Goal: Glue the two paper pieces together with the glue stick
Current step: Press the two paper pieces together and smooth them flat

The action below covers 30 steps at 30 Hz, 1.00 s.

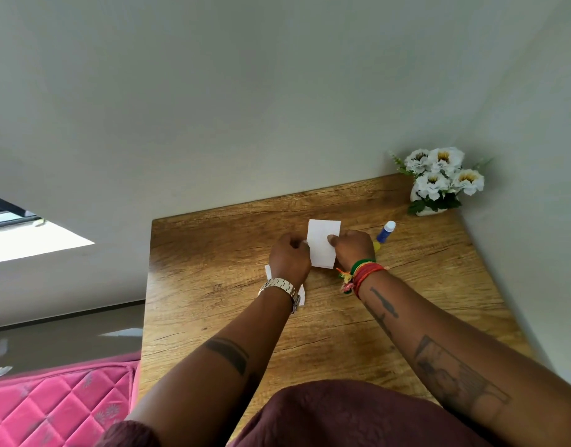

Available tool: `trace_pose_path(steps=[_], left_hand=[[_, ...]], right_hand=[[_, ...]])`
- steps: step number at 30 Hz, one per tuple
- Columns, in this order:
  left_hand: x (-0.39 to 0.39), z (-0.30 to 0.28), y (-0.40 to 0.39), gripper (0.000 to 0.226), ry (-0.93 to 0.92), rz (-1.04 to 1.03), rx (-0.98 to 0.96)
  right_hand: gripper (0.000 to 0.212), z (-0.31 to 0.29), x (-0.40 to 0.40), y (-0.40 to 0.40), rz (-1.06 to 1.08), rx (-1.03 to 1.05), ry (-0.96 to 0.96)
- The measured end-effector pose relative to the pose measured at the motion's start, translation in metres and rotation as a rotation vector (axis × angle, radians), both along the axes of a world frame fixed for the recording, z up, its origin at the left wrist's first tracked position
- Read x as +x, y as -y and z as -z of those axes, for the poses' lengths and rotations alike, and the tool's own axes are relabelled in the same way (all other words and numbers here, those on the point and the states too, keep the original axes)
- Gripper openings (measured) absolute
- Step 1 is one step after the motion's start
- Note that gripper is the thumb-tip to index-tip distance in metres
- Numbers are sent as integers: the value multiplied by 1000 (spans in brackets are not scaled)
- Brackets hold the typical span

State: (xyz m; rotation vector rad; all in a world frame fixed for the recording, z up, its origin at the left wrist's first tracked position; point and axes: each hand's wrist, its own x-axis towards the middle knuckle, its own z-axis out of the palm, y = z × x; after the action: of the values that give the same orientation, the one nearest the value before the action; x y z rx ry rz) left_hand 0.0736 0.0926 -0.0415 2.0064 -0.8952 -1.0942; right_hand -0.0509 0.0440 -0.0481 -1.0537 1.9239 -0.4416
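Observation:
A small white paper piece (322,241) is held between both hands above the wooden table (310,317). My left hand (289,258) pinches its left edge and my right hand (353,246) grips its right edge with the thumb on top. A second white paper piece (301,293) lies flat on the table, mostly hidden under my left wrist. The glue stick (384,233), blue with a white cap, lies on the table just right of my right hand, its yellow end partly hidden behind the hand.
A white pot of white flowers (439,182) stands in the table's far right corner against the wall. A pink quilted mattress (58,404) lies left of the table, below its edge.

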Motion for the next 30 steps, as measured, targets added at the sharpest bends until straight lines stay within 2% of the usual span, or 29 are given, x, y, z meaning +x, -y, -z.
trace_pose_path(steps=[3, 10, 15, 19, 26, 30], left_hand=[[18, -8, -5, 17, 13, -75, -33], [62, -9, -34, 8, -240, -175, 23], [73, 2, -68, 5, -278, -197, 82], [74, 14, -85, 5, -263, -237, 128], [73, 14, -87, 7, -198, -226, 149], [76, 19, -78, 4, -67, -160, 152]], right_hand=[[31, -9, 1, -8, 15, -47, 130], [19, -21, 18, -42, -131, -47, 368], [14, -17, 34, -64, -223, -111, 182], [26, -6, 39, -84, -325, -129, 20], [22, 1, 44, -92, -205, -114, -2], [18, 2, 44, -84, -207, -120, 1]])
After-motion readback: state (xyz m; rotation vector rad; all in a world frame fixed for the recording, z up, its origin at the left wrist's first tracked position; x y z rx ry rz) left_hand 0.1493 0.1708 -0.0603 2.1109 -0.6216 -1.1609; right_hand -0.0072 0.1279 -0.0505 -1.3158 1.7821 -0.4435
